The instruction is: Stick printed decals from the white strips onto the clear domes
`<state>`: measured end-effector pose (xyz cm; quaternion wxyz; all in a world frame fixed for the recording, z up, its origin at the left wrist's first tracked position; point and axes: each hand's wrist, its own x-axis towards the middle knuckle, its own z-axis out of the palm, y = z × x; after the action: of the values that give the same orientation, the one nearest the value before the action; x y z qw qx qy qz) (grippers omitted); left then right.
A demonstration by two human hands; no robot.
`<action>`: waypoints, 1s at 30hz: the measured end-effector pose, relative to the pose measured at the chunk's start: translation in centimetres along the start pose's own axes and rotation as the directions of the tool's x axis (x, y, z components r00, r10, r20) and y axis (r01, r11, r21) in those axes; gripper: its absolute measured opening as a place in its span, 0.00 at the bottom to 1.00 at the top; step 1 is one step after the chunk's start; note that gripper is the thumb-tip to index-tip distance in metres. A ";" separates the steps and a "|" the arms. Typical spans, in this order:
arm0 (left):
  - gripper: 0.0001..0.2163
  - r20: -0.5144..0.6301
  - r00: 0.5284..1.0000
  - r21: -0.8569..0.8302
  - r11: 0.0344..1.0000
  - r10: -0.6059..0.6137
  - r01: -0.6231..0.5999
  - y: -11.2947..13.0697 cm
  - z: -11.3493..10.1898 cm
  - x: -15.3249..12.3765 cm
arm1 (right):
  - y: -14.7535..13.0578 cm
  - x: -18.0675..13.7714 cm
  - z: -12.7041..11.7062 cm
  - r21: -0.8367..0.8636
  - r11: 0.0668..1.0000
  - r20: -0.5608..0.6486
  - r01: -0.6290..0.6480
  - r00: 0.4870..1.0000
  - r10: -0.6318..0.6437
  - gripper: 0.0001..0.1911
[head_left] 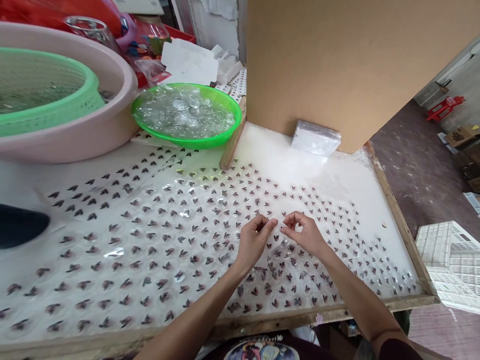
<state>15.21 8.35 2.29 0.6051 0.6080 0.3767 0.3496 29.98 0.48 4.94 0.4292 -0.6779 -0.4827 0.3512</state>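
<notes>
My left hand (255, 239) and my right hand (304, 233) hover close together over a white work board (337, 175) with a wooden frame. Both hands have their fingers pinched, and the fingertips nearly meet. What they pinch is too small to make out. Beneath and around them lie rows of small dark butterfly-shaped pieces (195, 235), each under a clear round dome, spread over the board from left to right.
A green bowl (225, 140) of clear plastic domes stands at the back. Left of it sits a pink basin (93, 130) holding a green basket (56, 105). A cardboard sheet (337, 65) stands upright behind, with a packet of clear bags (315, 137) at its foot. A white crate (450, 260) lies on the floor at right.
</notes>
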 end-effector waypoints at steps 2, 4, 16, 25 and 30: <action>0.15 0.025 1.000 0.001 1.000 0.013 -0.013 0.1 -0.1 0.0 | 0.1 0.1 -0.1 0.022 1.000 -0.017 -0.014 1.000 0.014 0.11; 0.13 0.057 0.998 -0.005 1.000 0.015 -0.014 0.3 -0.2 0.0 | 0.1 0.3 -0.6 0.032 0.999 -0.009 -0.024 1.000 0.024 0.11; 0.14 0.075 0.997 0.042 0.998 0.035 -0.038 0.7 -0.3 -0.1 | 0.3 -0.6 -0.2 -0.205 0.973 -0.132 0.102 0.983 -0.131 0.08; 0.17 0.041 0.999 0.022 0.999 0.030 -0.031 0.3 -0.2 -0.1 | -0.8 0.3 0.1 -0.074 0.982 -0.300 0.172 0.936 -0.186 0.08; 0.17 0.057 0.997 0.056 0.997 0.047 -0.050 0.4 -0.1 0.0 | -1.0 1.5 1.0 0.160 0.985 -0.139 0.061 0.990 -0.039 0.26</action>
<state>15.12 8.35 2.64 0.5891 0.6434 0.3547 0.3363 29.12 2.29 5.36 0.5239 -0.6500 -0.4389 0.3322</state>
